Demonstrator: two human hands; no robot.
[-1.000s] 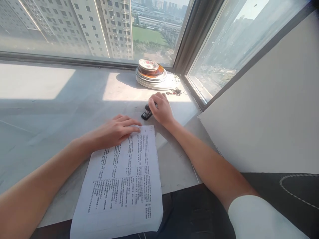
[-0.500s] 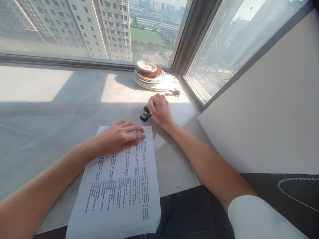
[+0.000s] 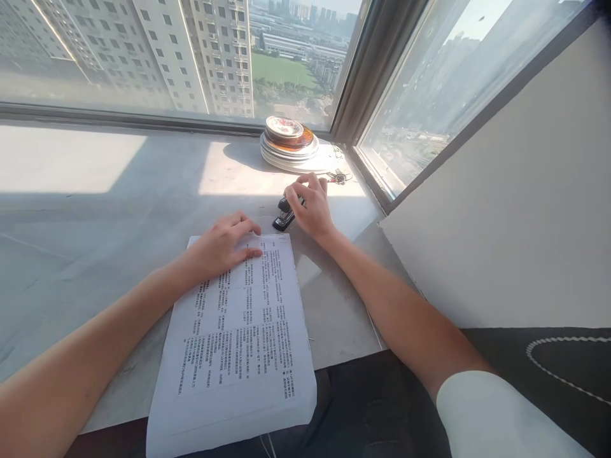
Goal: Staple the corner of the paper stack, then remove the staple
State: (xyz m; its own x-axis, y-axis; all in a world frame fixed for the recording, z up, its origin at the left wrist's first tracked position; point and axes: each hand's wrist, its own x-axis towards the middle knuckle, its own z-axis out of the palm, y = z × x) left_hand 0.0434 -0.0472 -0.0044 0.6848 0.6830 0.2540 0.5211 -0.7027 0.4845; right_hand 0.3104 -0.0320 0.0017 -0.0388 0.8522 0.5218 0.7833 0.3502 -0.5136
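Printed sheets of paper [image 3: 267, 305] lie over the front edge of the marble ledge, their near end bent down past it. My left hand [image 3: 224, 245] grips them at the far left, thumb on top and bent fingers at the far edge; the fingertips are partly hidden. Just beyond the sheets' far right corner is a black stapler [image 3: 282, 219], its front end pointing toward me. My right hand [image 3: 309, 203] is closed around its rear part, which the fingers mostly cover. Stapler and paper are a small gap apart.
A stack of plates [image 3: 289, 152], with a small patterned dish on top, stands by the window corner. Keys [image 3: 340, 178] lie just right of it, beyond my right hand. A white wall [image 3: 496, 210] bounds the ledge on the right.
My left hand has gone from lying flat on the paper to gripping near its far edge. The sheets have shifted slightly away and turned. My right hand's fingers have shifted on the stapler.
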